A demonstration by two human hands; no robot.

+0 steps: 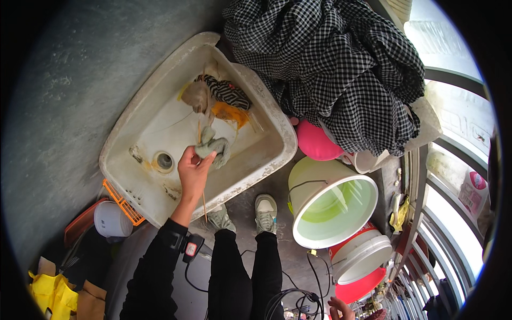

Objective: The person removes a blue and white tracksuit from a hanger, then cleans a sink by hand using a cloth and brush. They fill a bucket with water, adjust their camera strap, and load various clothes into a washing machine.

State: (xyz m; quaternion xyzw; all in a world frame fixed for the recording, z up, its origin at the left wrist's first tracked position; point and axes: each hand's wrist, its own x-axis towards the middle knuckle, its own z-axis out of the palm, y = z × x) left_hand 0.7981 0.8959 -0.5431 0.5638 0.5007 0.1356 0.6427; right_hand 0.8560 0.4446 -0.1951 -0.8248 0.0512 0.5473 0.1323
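The left hand is pinching the grey cloth over the sink, inside its front edge; a loosening pinch could be dropping it toward the drain. Whether the right hand's fingers are gripping anything, I cannot tell.

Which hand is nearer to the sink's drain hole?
Left: the left hand pinches a gray cloth over the sink, just right of the drain hole; the right hand is outside the sink, at the picture's lower edge.
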